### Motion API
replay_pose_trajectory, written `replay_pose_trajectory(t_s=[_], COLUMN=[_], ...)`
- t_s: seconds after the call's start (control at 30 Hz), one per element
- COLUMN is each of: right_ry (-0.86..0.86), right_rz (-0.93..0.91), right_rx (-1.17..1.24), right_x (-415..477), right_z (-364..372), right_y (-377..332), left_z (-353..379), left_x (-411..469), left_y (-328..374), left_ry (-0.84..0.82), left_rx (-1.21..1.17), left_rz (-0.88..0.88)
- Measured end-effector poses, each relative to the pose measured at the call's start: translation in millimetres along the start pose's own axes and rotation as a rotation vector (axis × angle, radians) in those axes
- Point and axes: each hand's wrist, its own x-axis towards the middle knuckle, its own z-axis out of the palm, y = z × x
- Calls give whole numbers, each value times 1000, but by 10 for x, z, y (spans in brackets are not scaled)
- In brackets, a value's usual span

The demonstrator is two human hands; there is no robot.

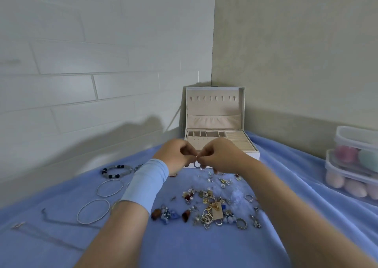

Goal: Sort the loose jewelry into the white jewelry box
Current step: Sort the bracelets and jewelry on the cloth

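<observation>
The white jewelry box point(247, 112) stands open in the far corner, lid up, with small compartments and ring rolls inside. Just in front of it my left hand point(176, 155) and my right hand point(218, 155) meet, fingers curled, both pinching a small silver ring point(197, 164) between them. A pile of loose jewelry point(212, 208) lies on the blue cloth point(204, 247) below my hands: earrings, rings, pendants and charms. My left wrist wears a light blue band.
Two thin silver bangles point(93, 211) and a beaded bracelet point(116, 171) lie at the left, with thin chains point(61, 220) nearer the front left. Stacked clear plastic containers point(353, 161) with pink and teal items stand at the right edge. Walls close the back.
</observation>
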Motion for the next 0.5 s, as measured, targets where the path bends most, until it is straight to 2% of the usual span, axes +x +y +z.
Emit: replay_pose_trajectory(t_s=[0.1,0.23,0.37,0.5], right_ry=[-20,-79,-27,-8], right_rz=[21,18,-6,-28], right_rx=[-93,-204,-316,-291], right_x=[199,381,447,436], right_z=[198,446,596,598], right_y=[-81,-75,-49,-35], left_z=[-68,-104,-86,-75], left_x=[26,42,87,109], left_y=[-201,-386,-496,-566], left_ry=[-11,-123,-126,-88], left_rx=[128,411,452,452], left_rz=[-52,-102,-114,-133])
